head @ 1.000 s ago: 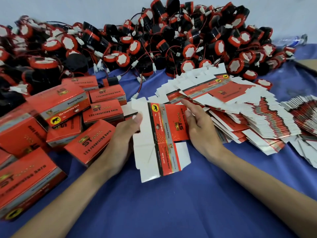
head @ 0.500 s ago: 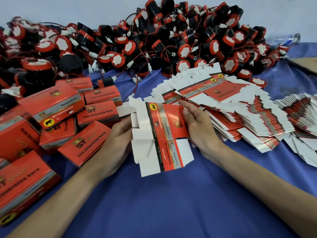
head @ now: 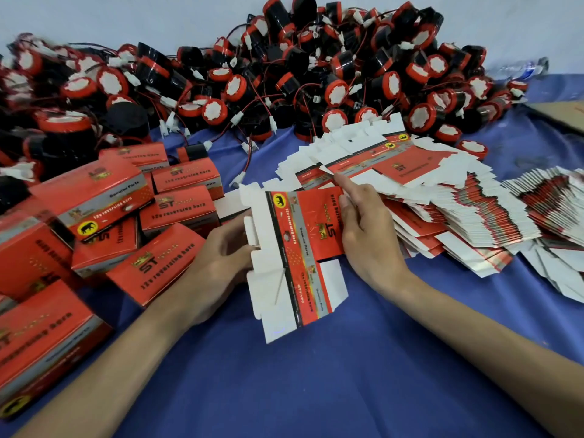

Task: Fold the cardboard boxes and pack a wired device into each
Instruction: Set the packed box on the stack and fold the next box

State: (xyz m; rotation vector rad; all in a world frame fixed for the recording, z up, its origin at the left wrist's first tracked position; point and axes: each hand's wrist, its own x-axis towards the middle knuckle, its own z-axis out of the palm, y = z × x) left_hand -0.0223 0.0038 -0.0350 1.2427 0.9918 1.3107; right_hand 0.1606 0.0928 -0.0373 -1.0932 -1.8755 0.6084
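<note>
Flat carton blank (head: 297,257) at frame centre, left hand (head: 221,263) gripped its white flaps, right hand (head: 369,241) pinched its red panel.

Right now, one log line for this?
step: folding | flat box: unfolded, in both hands | left hand: holds left flaps | right hand: holds right panel | wired devices: piled behind, untouched

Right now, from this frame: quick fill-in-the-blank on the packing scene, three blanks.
1. The left hand and right hand hold one flat cardboard box over a ____ cloth.
2. The stack of flat boxes lies on the person's ____ side.
3. The closed boxes lie on the person's ____ side.
Missing words: blue; right; left.
</note>
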